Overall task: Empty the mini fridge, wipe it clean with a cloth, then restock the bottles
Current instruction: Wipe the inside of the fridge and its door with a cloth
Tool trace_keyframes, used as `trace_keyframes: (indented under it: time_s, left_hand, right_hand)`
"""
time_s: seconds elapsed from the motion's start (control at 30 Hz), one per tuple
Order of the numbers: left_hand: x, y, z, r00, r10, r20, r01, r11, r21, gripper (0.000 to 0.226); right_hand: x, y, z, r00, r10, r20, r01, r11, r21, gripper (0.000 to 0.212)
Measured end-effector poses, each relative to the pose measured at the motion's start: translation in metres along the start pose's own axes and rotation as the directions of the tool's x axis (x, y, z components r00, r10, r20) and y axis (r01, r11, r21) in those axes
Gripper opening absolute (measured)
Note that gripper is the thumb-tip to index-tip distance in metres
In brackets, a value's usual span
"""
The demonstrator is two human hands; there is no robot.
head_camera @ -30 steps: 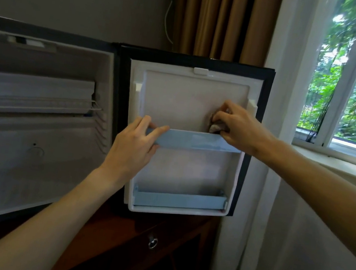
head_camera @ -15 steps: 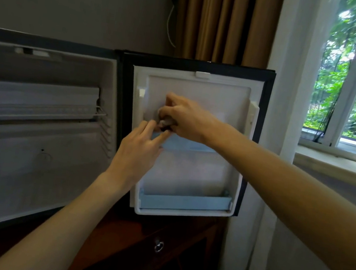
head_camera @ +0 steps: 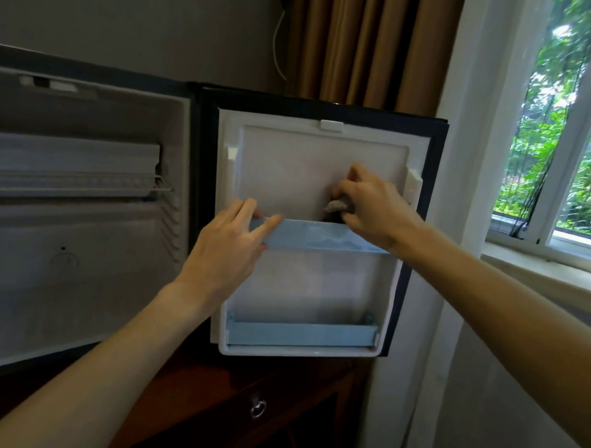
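The mini fridge [head_camera: 50, 264] stands open with a bare white inside and one wire shelf [head_camera: 62, 181]. Its door [head_camera: 294, 170] is swung out to the right and faces me. My right hand [head_camera: 373, 208] presses a small grey cloth [head_camera: 337, 205] against the door's white inner panel, just above the right part of the upper blue door shelf [head_camera: 322, 239]. My left hand [head_camera: 228, 252] grips the left end of that upper shelf. A lower blue door shelf [head_camera: 301, 330] holds nothing. No bottles are in view.
The fridge rests on a dark wooden cabinet [head_camera: 229, 398] with a metal drawer pull [head_camera: 257, 408]. Brown curtains [head_camera: 368, 35] and a white sheer curtain [head_camera: 447, 246] hang behind and to the right of the door. A window sill [head_camera: 563, 271] lies at right.
My right hand with the cloth has swept from the left side of the door panel back to the right side. My left hand has kept its hold on the upper door shelf.
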State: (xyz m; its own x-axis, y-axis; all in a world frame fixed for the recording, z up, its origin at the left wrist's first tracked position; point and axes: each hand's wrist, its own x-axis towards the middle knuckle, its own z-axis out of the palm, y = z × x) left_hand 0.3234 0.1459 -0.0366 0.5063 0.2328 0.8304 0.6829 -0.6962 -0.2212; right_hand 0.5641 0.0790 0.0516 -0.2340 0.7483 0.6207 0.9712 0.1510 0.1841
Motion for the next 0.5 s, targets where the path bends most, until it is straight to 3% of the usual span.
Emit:
trace_keyframes:
  time_s: [0.27, 0.4, 0.5]
  left_hand:
    - [-0.001, -0.003, 0.008, 1.0, 0.003, -0.005, -0.003, 0.999, 0.047, 0.046]
    - [0.002, -0.006, 0.006, 0.999, 0.034, 0.004, -0.034, 0.996, 0.078, 0.05]
    - [0.002, -0.005, 0.003, 0.999, 0.039, 0.007, -0.039, 0.996, 0.075, 0.052]
  right_hand:
    - [0.065, -0.099, 0.004, 0.977, -0.211, -0.032, 0.213, 0.97, 0.116, 0.027]
    - [0.059, -0.089, 0.004, 0.974, -0.227, -0.023, 0.229, 0.967, 0.115, 0.024]
    - [0.035, -0.053, 0.006, 0.987, -0.161, 0.013, 0.159, 0.983, 0.09, 0.017]
